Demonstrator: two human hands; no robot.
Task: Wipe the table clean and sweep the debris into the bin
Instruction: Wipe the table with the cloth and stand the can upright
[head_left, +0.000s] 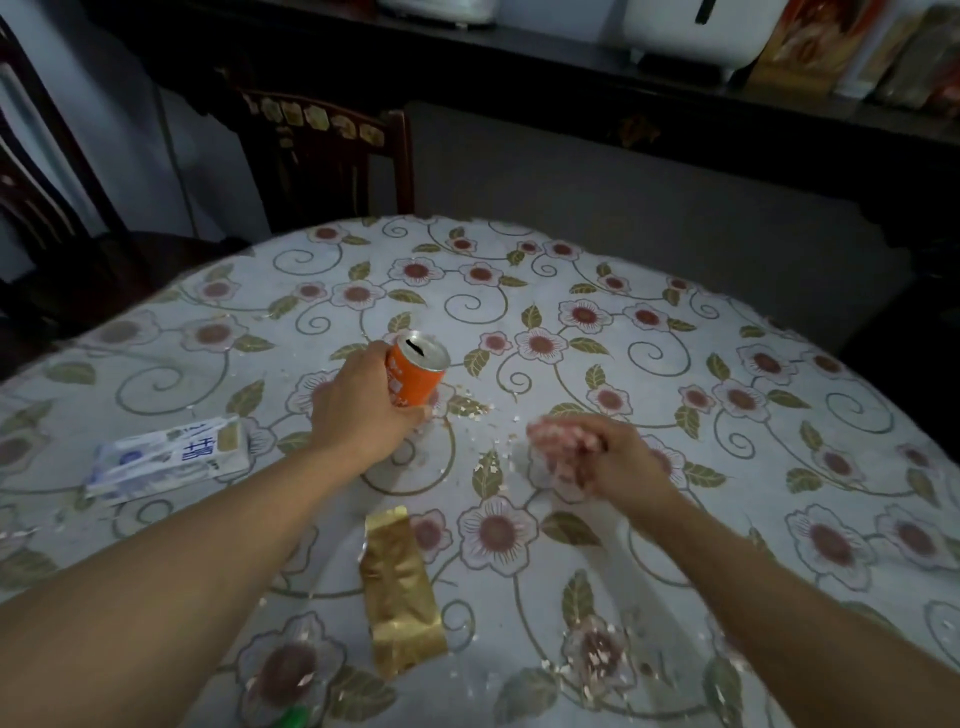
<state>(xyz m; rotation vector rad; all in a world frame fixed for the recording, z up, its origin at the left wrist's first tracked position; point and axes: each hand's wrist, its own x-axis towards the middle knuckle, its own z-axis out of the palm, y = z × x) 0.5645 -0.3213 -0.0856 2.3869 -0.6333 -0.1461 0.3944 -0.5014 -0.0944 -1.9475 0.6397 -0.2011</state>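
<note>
A round table (727, 467) under a floral cloth carries scattered pale crumbs (472, 405), thickest at the centre and along the near edge. My left hand (358, 405) grips an opened orange drinks can (418, 371), which leans to the left near the table's middle. My right hand (613, 462) is blurred, fingers curled, resting on the cloth just right of the crumbs; whether it holds anything I cannot tell. No bin is in view.
A flattened white and blue carton (166, 454) lies at the left. A gold foil packet (397, 587) lies near the front centre. Something green (296, 719) peeks in at the bottom edge. A dark wooden chair (322, 161) stands beyond the table.
</note>
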